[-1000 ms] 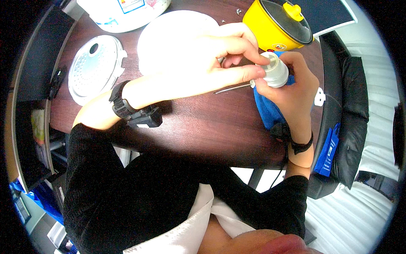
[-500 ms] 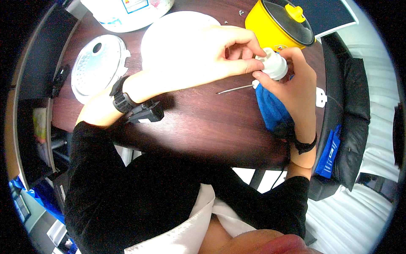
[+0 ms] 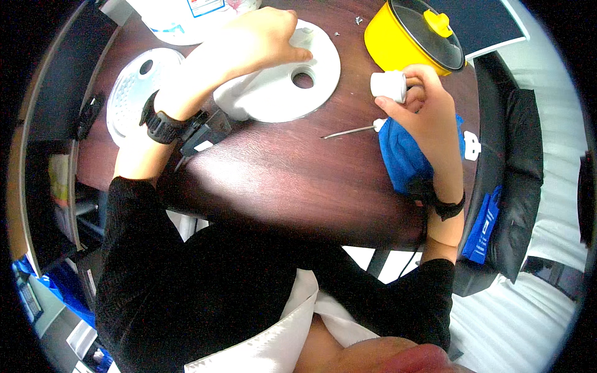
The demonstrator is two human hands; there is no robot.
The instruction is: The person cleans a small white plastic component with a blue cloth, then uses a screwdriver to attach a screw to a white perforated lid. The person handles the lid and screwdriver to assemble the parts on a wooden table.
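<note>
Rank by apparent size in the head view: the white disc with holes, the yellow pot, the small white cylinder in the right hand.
1. White disc with holes, largest.
2. Yellow pot, partly cut off by the frame edge.
3. Small white cylinder, smallest, held in the right hand.

White container (image 3: 180, 15) at the table's far edge — blue-bordered label (image 3: 205, 6).

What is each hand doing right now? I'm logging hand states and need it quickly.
Left hand: fingers curled, resting on the white disc.
Right hand: closed on the small white cylinder.
</note>
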